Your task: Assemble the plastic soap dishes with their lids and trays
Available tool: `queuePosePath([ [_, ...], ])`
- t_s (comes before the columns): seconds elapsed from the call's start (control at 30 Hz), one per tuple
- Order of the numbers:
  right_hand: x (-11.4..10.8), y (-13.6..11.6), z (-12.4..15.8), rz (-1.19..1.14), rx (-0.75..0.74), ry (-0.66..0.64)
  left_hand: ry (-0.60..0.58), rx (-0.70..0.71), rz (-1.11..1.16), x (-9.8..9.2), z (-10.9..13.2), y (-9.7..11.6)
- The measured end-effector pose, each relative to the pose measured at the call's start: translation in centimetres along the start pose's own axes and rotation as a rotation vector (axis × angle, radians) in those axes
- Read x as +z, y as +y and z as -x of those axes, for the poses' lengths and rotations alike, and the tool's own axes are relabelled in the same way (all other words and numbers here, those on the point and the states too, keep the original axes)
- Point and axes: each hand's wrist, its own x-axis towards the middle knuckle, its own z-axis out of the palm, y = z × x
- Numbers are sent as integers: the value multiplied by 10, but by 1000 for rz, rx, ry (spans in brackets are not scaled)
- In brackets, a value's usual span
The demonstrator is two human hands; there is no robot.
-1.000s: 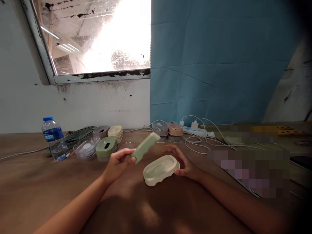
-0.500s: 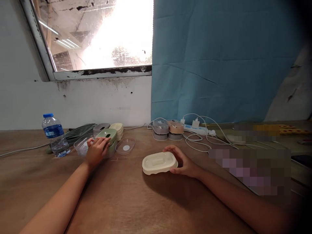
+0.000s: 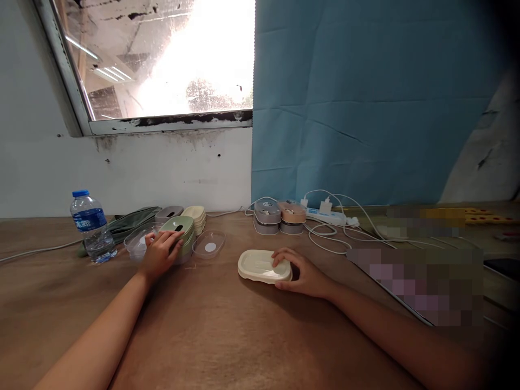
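My right hand (image 3: 303, 276) has its thumb at the near side and its fingers over the top of a cream oval plastic piece (image 3: 255, 265), like a shallow box or lid. It lies flat or almost flat on the table. My left hand (image 3: 161, 252) rests at the green oval boxes (image 3: 184, 225), stacked one on another. Its fingers reach over their near rim and seem to lie loosely there. Clear plastic lids (image 3: 138, 238) sit just left of this hand. Another clear lid (image 3: 215, 236) with a white round sticker lies to the right of the green stack.
Behind the green boxes stand a cream stack (image 3: 195, 213) and a grey box (image 3: 168, 212). A water bottle (image 3: 92, 227) and dark green pouch (image 3: 130, 222) are at left. Grey (image 3: 267, 216) and pinkish (image 3: 291, 216) lidded boxes stand by a power strip (image 3: 327, 215) with loose white cables.
The cream piece, tilted and raised before, has come down level on the table. My right fingers have slid further over its top. My left hand has barely moved.
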Motion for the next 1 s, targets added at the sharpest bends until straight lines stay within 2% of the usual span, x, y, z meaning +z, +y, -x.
queuePosePath([
  [0.4,0,-5,1,76,25,-101,-27,11,32,3,0,0],
  [0.57,-13,-5,2,84,-138,-234,40,0,-2,-3,-1,9],
  [0.63,-19,-3,2,104,-178,-266,45,69,20,-5,-2,20],
  [0.77,-17,-1,2,175,-176,-231,-172,430,155,-1,-7,45],
  [0.83,-8,-1,-1,208,-145,-192,-269,529,211,6,-8,54],
  [0.93,12,0,-19,315,-64,-130,-333,458,261,17,-7,60],
  [1.0,28,4,-41,380,-11,-98,-345,389,302,22,-5,60],
])
